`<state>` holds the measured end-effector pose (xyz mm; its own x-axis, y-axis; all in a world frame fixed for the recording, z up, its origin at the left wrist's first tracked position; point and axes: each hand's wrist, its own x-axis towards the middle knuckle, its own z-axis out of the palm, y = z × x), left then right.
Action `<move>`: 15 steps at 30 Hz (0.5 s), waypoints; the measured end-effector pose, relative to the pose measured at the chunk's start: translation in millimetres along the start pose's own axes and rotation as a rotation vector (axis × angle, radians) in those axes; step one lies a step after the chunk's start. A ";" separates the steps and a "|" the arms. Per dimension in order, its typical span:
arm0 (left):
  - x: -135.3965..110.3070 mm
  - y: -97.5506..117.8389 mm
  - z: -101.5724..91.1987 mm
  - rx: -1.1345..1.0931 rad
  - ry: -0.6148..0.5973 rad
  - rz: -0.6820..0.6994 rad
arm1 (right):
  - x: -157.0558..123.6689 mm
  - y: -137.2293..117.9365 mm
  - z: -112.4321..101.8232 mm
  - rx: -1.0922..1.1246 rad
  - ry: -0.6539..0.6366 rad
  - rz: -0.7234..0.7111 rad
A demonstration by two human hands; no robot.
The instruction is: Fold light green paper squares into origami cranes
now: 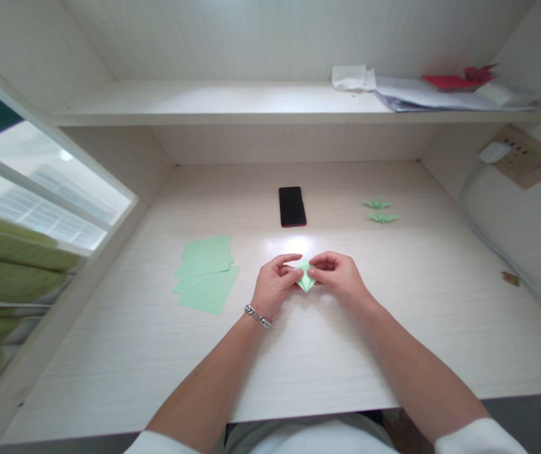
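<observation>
A small folded piece of light green paper (306, 279) sits between my two hands just above the desk (327, 353). My left hand (274, 285), with a metal bracelet on the wrist, pinches its left side. My right hand (339, 273) pinches its right side, fingers curled over the top. Both hands meet at the middle of the desk.
A stack of green paper sheets (207, 272) lies to the left of my hands. A black phone (292, 206) lies face up further back. Two finished green folded figures (379, 210) rest at the back right. White papers and a red folded thing (459, 80) sit on the shelf. A charger and cable (492, 153) hang on the right wall.
</observation>
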<state>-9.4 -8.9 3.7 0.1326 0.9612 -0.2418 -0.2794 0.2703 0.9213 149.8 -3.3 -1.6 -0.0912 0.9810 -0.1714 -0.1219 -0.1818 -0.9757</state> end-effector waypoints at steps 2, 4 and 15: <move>-0.8 0.5 1.7 -0.009 -0.006 -0.022 | 0.3 -0.3 0.2 0.008 0.028 -0.028; -2.3 0.6 4.0 -0.011 -0.027 -0.070 | 0.8 -0.6 0.4 0.019 0.077 -0.063; -7.0 5.1 5.4 0.189 -0.131 -0.064 | -2.6 -6.5 2.6 0.032 -0.003 0.016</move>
<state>-6.6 -14.5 11.7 0.2696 0.9240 -0.2712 -0.0850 0.3034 0.9491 148.2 -4.9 5.5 -0.0964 0.9776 -0.1869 -0.1515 -0.2000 -0.9680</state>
